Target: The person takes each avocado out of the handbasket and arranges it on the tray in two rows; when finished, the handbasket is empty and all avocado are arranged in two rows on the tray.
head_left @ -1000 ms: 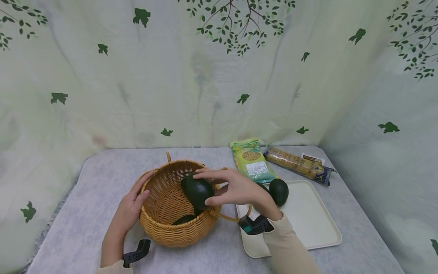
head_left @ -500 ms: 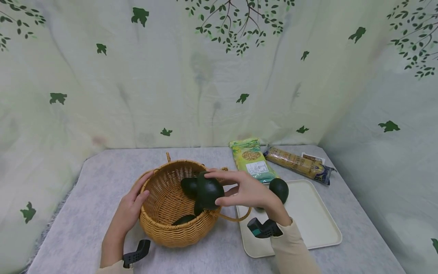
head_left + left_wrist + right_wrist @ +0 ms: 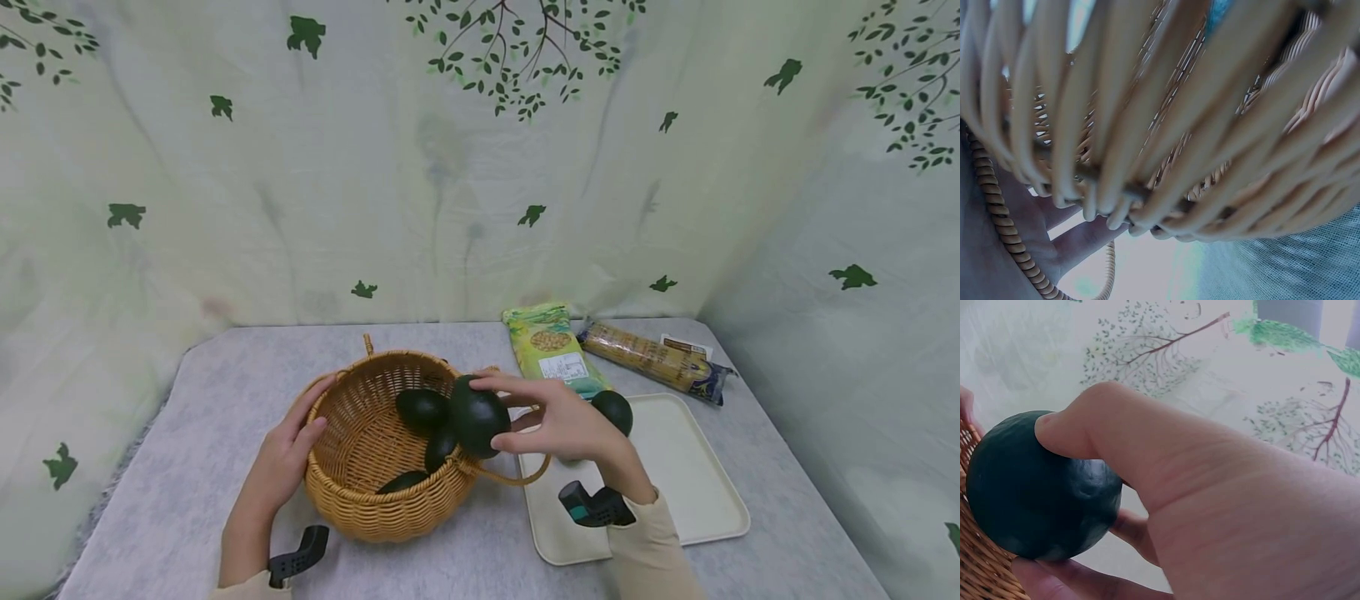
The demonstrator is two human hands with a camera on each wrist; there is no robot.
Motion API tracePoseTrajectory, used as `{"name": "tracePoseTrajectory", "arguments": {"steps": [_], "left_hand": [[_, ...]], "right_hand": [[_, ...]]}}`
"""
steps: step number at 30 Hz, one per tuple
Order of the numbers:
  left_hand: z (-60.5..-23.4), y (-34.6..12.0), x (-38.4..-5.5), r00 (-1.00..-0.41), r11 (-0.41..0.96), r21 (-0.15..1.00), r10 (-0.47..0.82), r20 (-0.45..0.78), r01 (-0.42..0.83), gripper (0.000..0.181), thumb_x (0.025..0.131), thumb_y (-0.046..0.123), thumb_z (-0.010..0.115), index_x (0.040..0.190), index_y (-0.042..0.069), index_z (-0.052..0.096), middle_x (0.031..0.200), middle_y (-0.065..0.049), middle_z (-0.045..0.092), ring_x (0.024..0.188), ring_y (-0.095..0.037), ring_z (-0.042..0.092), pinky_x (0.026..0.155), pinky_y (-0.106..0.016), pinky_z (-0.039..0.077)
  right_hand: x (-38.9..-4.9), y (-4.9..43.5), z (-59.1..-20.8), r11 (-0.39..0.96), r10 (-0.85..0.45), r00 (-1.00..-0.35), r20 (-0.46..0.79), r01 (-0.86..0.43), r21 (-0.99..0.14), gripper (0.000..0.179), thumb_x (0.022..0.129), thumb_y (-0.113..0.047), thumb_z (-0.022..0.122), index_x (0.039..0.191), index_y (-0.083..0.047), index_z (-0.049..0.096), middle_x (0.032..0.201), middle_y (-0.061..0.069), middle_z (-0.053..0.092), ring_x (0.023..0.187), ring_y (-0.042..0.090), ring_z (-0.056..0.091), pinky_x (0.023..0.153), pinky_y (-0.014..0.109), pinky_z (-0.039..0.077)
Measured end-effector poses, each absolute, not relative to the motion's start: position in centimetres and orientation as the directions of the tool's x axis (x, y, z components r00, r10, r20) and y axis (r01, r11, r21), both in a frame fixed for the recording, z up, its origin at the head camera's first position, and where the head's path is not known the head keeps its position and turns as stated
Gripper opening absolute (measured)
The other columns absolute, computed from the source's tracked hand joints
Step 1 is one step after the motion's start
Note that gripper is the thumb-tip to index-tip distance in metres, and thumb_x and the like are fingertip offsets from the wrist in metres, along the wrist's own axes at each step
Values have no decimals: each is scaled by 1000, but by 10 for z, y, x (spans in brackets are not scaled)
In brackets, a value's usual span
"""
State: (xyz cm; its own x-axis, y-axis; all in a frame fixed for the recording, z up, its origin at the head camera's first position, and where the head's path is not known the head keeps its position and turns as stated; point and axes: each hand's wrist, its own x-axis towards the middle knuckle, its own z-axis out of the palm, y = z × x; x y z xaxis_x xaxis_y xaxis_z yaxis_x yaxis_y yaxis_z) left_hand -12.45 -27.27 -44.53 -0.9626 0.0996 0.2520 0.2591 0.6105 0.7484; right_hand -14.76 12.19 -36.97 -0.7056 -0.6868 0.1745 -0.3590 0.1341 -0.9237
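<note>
My right hand (image 3: 543, 421) grips a dark green avocado (image 3: 480, 417) over the right rim of a wicker basket (image 3: 390, 517). In the right wrist view, the thumb presses on the avocado (image 3: 1041, 494) from above and fingers support it from below. My left hand (image 3: 288, 442) holds the basket's left rim; in the left wrist view the weave (image 3: 1147, 125) and a wrapped handle (image 3: 1004, 219) partly cover the hand. Inside the basket lie an avocado (image 3: 420, 410), a second avocado (image 3: 441, 448) and a third avocado (image 3: 402, 482).
Right of the basket lies a white tray (image 3: 675, 492) with another avocado (image 3: 613, 411), partly behind my right hand. Behind the tray are a green-yellow bag (image 3: 551, 350) and a long clear packet (image 3: 652, 358). The basket's handle (image 3: 517, 481) reaches over the tray's edge.
My right hand has moved rightward with the avocado, from above the basket's inside to its right rim. More of the avocados inside now shows. My left hand has stayed in place.
</note>
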Motion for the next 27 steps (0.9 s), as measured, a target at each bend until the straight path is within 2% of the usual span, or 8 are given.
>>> {"name": "tracePoseTrajectory", "arguments": {"steps": [9,16,27], "left_hand": [[-446,-273,-122,-963,610,750,96,250,255,55,110,23,47,161,37,33,165,-9,36,145,-49,40,105,-79,34],[-447,-273,-122,-965,608,754,93,244,249,55,110,23,47,162,37,33,166,-10,36,145,-50,39,105,-79,33],[-447,-274,-124,-968,618,749,90,234,239,55,110,25,46,162,38,32,165,-11,36,144,-50,40,105,-78,34]], "right_hand": [[-148,144,-372,145,-661,-722,205,-391,-909,65,91,-10,79,151,-15,54,161,6,45,126,32,65,84,41,63],[-145,164,-378,207,-605,-776,177,-368,-907,67,90,-11,80,151,-21,55,156,12,50,114,24,72,82,37,63],[-141,194,-382,235,-558,-810,180,-363,-902,66,90,-7,79,151,-16,54,158,21,44,115,34,71,80,36,63]]}}
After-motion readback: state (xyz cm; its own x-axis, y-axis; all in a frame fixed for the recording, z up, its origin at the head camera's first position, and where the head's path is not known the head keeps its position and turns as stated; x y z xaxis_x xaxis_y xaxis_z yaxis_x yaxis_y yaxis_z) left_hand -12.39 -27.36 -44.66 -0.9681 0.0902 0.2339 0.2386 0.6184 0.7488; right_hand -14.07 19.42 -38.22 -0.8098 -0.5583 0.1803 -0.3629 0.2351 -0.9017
